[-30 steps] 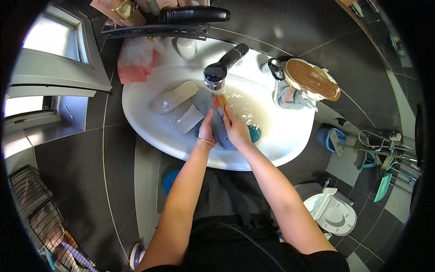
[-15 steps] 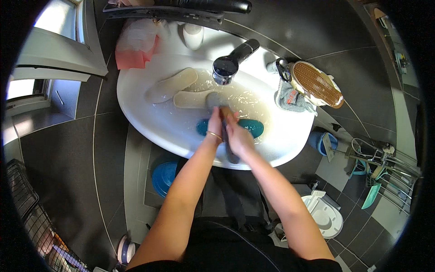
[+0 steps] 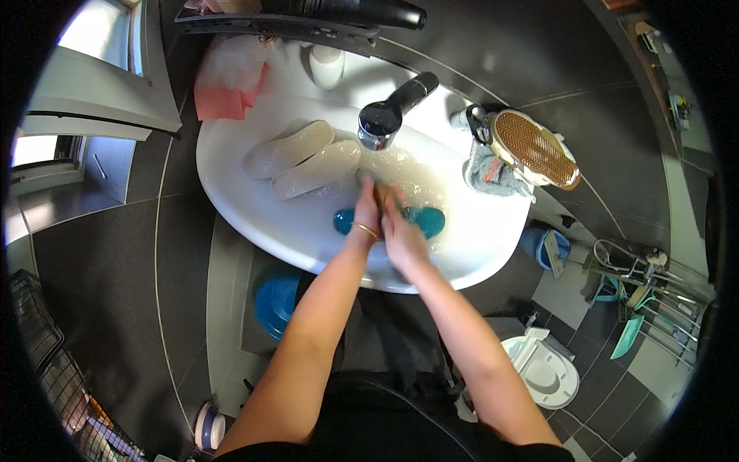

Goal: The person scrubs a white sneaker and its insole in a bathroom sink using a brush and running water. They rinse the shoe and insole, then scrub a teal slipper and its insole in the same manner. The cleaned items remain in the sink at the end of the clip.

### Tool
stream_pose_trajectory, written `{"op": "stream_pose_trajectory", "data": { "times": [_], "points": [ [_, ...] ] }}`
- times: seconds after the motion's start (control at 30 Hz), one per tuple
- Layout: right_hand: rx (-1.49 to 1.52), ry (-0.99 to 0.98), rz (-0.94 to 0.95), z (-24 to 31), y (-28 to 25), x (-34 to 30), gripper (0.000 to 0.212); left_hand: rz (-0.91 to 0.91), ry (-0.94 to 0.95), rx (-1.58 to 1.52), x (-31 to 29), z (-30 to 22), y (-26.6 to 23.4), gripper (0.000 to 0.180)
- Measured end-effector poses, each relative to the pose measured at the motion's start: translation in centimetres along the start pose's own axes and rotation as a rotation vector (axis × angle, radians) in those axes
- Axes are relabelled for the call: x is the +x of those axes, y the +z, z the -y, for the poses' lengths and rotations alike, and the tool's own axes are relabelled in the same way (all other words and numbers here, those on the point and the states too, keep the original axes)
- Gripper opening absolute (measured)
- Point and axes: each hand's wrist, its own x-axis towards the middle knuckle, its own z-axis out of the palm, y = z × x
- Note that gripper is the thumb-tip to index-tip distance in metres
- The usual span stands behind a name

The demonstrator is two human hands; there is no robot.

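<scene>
Over the soapy water of the white sink [image 3: 223,177], both my hands are together on a long grey insole [image 3: 364,175]. My left hand [image 3: 367,213] is closed round it. My right hand [image 3: 402,237] is closed on a brown block [image 3: 385,192], likely a wooden scrub brush, pressed against the insole; fingers and motion blur hide most of both. Beneath the hands lies a teal insole [image 3: 429,222], its middle covered. Two pale insoles [image 3: 292,150] rest side by side in the water at the left.
A black and chrome faucet [image 3: 381,122] overhangs the basin. On the right rim sit a shoe with a brown sole [image 3: 535,146] and a grey cloth [image 3: 494,169]. A white bottle [image 3: 327,65] and a pink-and-clear bag [image 3: 231,85] stand at the back. Below is a blue basin [image 3: 275,306].
The front pale insole has swung round, its right end now higher, and lies alongside the other. The grey insole's near end is less visible, and the brown block has shifted slightly between my hands.
</scene>
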Motion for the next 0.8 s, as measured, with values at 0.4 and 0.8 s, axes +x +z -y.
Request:
{"op": "stream_pose_trajectory", "data": {
  "times": [0.4,0.8],
  "points": [
    [0.010,-0.060,-0.008,-0.8,0.2,-1.3,0.046,-0.199,0.067,-0.073,-0.3,-1.3,1.7,0.059],
    [-0.122,-0.093,-0.176,-0.2,0.0,2.8,0.047,-0.257,0.104,-0.248,0.5,0.6,0.8,0.043]
  ]
}}
